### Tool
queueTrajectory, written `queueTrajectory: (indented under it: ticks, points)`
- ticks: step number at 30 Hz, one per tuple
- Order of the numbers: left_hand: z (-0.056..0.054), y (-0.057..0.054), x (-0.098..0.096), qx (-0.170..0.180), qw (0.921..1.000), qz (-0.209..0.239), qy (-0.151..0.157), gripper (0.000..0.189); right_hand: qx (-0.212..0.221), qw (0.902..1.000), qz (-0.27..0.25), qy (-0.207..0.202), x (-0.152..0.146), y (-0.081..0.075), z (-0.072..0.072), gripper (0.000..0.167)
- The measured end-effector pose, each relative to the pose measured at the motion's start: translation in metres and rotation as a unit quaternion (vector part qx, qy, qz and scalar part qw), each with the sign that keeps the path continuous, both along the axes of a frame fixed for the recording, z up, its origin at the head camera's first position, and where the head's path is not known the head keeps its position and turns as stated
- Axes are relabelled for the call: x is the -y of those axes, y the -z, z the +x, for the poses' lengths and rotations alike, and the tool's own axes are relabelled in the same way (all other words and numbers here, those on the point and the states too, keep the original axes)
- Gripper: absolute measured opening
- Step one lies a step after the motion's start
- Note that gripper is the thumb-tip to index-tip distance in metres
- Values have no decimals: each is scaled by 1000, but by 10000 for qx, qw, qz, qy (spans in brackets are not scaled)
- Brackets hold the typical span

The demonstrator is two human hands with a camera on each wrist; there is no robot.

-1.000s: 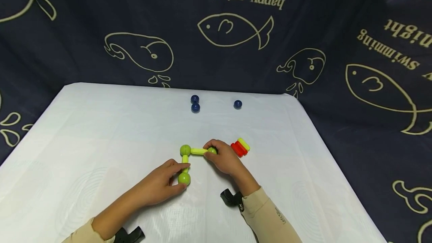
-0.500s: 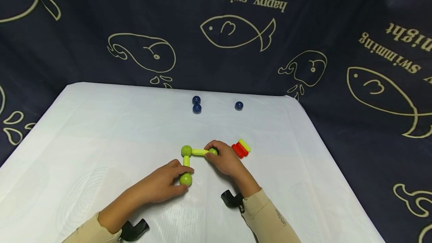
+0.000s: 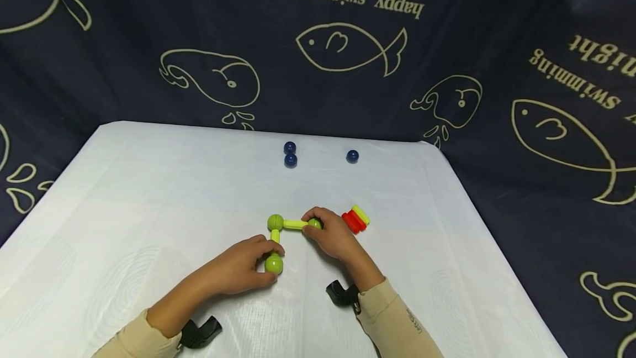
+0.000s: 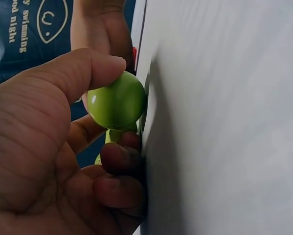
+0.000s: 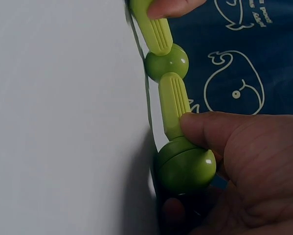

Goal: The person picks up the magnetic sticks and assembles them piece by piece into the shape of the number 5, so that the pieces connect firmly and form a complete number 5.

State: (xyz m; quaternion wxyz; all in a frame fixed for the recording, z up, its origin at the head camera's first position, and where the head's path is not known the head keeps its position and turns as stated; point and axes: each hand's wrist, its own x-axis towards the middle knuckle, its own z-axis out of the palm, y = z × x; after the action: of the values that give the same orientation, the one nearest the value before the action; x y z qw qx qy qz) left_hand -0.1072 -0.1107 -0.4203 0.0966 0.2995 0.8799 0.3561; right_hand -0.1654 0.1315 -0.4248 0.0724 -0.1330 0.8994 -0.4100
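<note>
Lower centre, head view: left hand (image 3: 243, 267), right hand (image 3: 332, 233), fingers half-curled, grip glossy green balls (image 3: 274, 264) (ridged rods (image 3: 295, 225) between).

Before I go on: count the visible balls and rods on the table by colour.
Glossy green balls: 3
Glossy dark blue balls: 3
Slim yellow-green rods: 3
Slim red rods: 2
Total: 11

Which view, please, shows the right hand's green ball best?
Right wrist view: the green ball looks large, its seam clear. The head view shows it small, partly covered by the right hand; in the left wrist view it isn't discernible.
</note>
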Motion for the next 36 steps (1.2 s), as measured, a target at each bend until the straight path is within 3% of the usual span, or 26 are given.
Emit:
queueTrajectory:
  ticks: [20,36]
  points:
    - [3,7,4,181,9976,673,6,33,-12,10000,-43,-8,-1,1,0,10]
    - [3,8,7,219,9979,599,78,32,-52,10000,-49,-37,-2,1,0,11]
